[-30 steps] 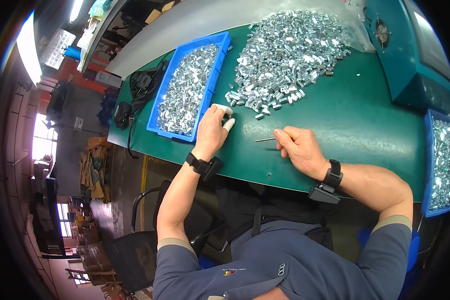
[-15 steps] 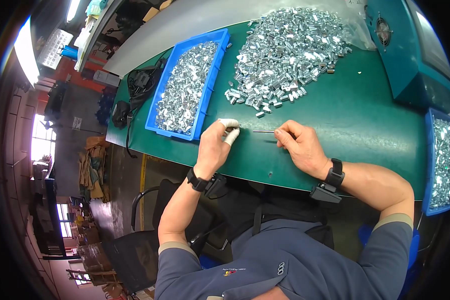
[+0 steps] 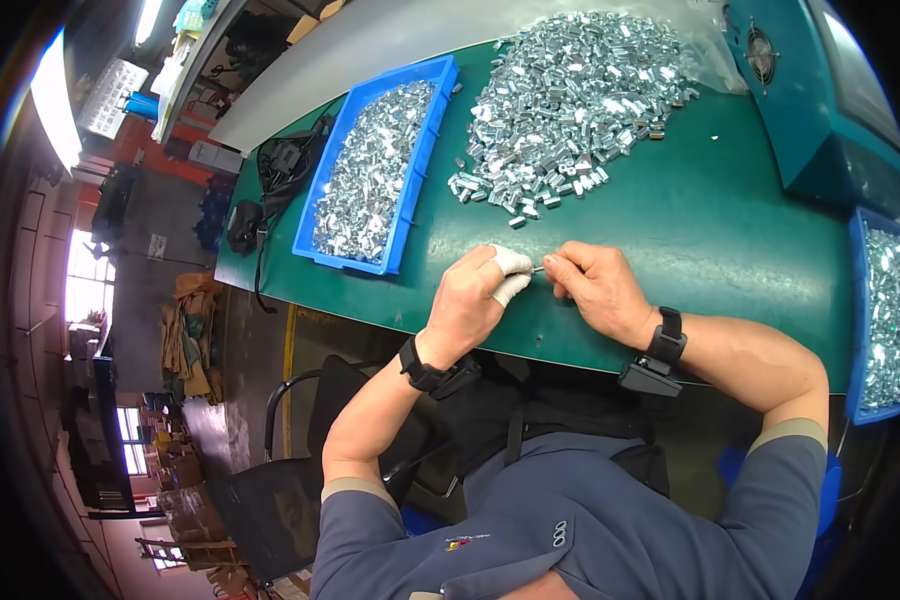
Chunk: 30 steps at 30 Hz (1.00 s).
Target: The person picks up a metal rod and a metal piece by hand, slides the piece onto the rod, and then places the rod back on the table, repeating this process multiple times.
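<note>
Nearest to us, a person in a dark grey shirt (image 3: 490,510) sits at a green counter (image 3: 690,240), each wrist carrying a black strapped device, two in all. Just beyond, the two bare hands meet over the counter's near side: the right hand (image 3: 600,290) pinches one slim metal rod (image 3: 538,269) between thumb and forefinger, while the left hand (image 3: 475,300), two of its fingers wrapped in white covers (image 3: 511,263), closes around the rod's other end. We cannot tell whether those covered fingertips also hold a small piece. We count one rod, in the narrow gap between the hands and well apart from the heap. Farther out stand two blue trays, a left tray (image 3: 425,160) and a right tray (image 3: 858,310), both well filled with shiny metal pieces; beyond the hands spreads one broad pile (image 3: 580,100) of similar pieces, too many for us to count. We judge the work to be partway along: one action is under way at the fingertips and a great deal lies loose, though we cannot say which pieces, if any, are finished. At the far right is one teal machine (image 3: 820,160) with a round fan grille, and one clear plastic bag (image 3: 715,65) lies beside the pile.
</note>
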Each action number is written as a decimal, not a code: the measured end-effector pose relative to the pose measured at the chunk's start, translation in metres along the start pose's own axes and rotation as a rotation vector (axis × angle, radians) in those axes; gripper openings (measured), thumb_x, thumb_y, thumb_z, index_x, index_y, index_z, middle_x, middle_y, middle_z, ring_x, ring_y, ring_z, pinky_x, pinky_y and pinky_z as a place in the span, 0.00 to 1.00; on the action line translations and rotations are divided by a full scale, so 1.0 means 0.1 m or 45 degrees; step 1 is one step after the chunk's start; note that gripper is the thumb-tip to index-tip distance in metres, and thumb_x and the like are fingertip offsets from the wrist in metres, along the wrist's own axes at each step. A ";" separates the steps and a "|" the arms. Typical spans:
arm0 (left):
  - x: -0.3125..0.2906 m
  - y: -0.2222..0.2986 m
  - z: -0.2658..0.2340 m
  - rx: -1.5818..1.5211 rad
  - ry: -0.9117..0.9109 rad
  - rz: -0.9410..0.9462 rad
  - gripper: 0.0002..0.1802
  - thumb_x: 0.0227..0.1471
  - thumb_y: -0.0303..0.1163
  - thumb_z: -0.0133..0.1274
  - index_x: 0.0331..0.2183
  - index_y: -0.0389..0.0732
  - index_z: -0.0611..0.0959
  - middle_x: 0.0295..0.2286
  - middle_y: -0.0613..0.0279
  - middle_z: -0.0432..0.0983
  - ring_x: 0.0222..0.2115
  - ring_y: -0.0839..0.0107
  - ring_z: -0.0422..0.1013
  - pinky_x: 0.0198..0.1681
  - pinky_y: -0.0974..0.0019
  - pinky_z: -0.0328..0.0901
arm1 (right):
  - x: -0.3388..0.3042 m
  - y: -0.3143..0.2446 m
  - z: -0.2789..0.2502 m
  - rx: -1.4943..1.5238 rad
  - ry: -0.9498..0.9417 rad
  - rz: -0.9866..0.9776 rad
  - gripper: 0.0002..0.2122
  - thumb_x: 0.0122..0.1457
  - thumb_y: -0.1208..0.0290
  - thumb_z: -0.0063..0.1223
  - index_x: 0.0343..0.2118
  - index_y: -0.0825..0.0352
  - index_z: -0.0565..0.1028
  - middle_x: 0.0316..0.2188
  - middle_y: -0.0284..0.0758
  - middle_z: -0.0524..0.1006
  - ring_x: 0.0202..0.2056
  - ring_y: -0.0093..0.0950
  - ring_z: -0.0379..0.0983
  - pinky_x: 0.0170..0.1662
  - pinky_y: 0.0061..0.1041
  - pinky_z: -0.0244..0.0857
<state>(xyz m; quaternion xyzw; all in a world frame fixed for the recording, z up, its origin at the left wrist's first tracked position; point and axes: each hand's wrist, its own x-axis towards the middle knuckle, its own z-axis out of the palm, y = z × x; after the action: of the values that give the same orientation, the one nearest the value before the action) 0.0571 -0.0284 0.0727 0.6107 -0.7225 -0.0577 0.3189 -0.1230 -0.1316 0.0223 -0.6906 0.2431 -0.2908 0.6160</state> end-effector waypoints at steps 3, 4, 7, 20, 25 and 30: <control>0.00 0.00 0.04 0.011 0.047 -0.016 0.11 0.46 0.21 0.66 0.36 0.39 0.85 0.30 0.58 0.79 0.32 0.55 0.76 0.36 0.57 0.71 | 0.00 -0.02 0.00 -0.014 0.023 0.035 0.16 0.69 0.62 0.53 0.27 0.68 0.78 0.16 0.34 0.76 0.19 0.25 0.72 0.25 0.28 0.64; 0.00 0.00 0.06 -0.014 0.070 -0.028 0.11 0.47 0.22 0.66 0.36 0.39 0.85 0.30 0.58 0.79 0.33 0.55 0.76 0.37 0.57 0.71 | 0.00 -0.01 0.00 0.008 0.027 0.033 0.17 0.69 0.62 0.53 0.27 0.68 0.78 0.16 0.34 0.76 0.19 0.24 0.72 0.25 0.28 0.64; -0.02 -0.01 0.07 -0.058 0.093 -0.057 0.10 0.47 0.22 0.66 0.35 0.38 0.85 0.30 0.57 0.80 0.33 0.55 0.76 0.37 0.57 0.71 | -0.01 -0.04 0.00 0.030 0.026 0.034 0.18 0.69 0.60 0.52 0.26 0.69 0.78 0.15 0.34 0.76 0.18 0.23 0.72 0.24 0.28 0.63; -0.13 -0.29 -0.27 -0.019 0.157 -0.320 0.09 0.51 0.21 0.64 0.37 0.38 0.85 0.33 0.55 0.82 0.34 0.57 0.79 0.39 0.61 0.72 | -0.01 -0.09 -0.05 0.180 0.044 0.160 0.23 0.72 0.56 0.49 0.22 0.68 0.76 0.16 0.28 0.73 0.19 0.15 0.67 0.23 0.20 0.60; 0.10 -0.83 -0.87 0.570 0.511 -0.243 0.15 0.50 0.21 0.65 0.43 0.39 0.85 0.37 0.54 0.82 0.40 0.55 0.78 0.46 0.58 0.71 | 0.00 -0.09 -0.04 0.160 0.036 0.148 0.23 0.72 0.57 0.49 0.22 0.68 0.76 0.16 0.28 0.74 0.19 0.15 0.68 0.24 0.19 0.60; 0.22 -0.94 -0.51 0.490 0.198 -0.191 0.15 0.51 0.27 0.66 0.43 0.40 0.86 0.35 0.56 0.81 0.38 0.57 0.77 0.42 0.59 0.71 | 0.01 -0.09 -0.02 0.163 0.028 0.144 0.23 0.72 0.57 0.50 0.22 0.68 0.76 0.16 0.28 0.74 0.19 0.15 0.68 0.24 0.19 0.60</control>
<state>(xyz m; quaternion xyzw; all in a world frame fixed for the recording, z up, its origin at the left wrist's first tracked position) 0.1623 -0.0558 0.0770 0.7148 -0.6461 0.1051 0.2462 -0.1240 -0.1325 0.0311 -0.6316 0.2693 -0.2780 0.6718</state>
